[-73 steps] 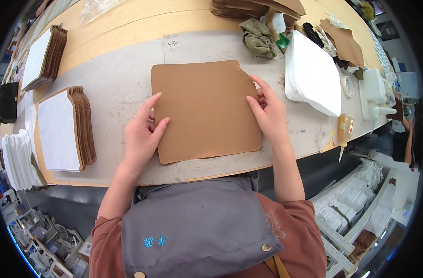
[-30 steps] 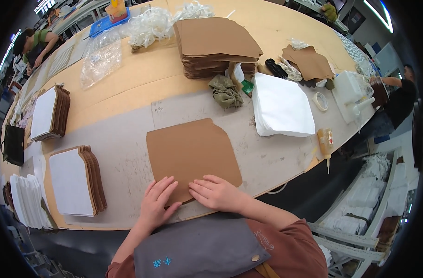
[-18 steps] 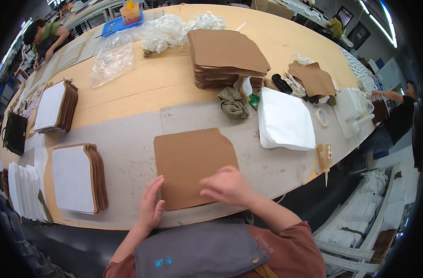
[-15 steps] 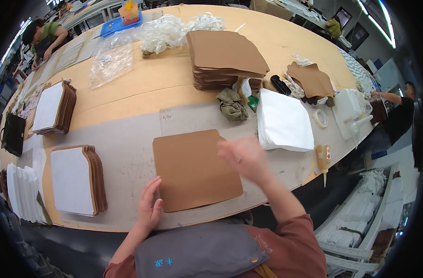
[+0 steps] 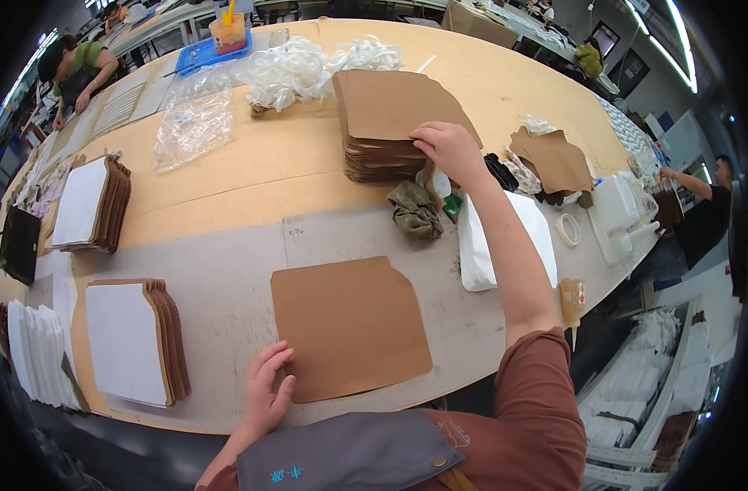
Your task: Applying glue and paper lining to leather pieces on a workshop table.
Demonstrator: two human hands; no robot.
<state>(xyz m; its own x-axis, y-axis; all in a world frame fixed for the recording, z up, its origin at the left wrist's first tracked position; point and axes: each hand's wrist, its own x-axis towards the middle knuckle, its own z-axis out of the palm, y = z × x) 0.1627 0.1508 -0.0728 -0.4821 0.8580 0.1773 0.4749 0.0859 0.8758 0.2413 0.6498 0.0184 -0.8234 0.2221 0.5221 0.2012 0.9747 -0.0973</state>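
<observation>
A single brown sheet (image 5: 351, 335), cut like a leather or board panel with one notched corner, lies flat before me. My left hand (image 5: 267, 391) rests at its left edge, fingers apart and slightly bent, holding nothing. My right arm stretches out to the tall stack of similar brown sheets (image 5: 406, 106) farther back. There my right hand (image 5: 451, 151) pinches the near right edge of the top sheet; the thumb is mostly hidden. Under that forearm sits a pile of white sheets (image 5: 505, 237), partly covered by my arm.
Stacks of brown and white pieces (image 5: 128, 344) stand on the left. A crumpled olive cloth (image 5: 415, 211), a tape roll (image 5: 567, 230) and a glue bottle (image 5: 572, 303) lie right. White strips (image 5: 288, 72) and a blue tray (image 5: 202, 54) are behind. Other people work farther off.
My right hand has moved from above the single sheet to the far brown stack and taken its top sheet's edge. My left hand stays by the single sheet. The view has shifted slightly.
</observation>
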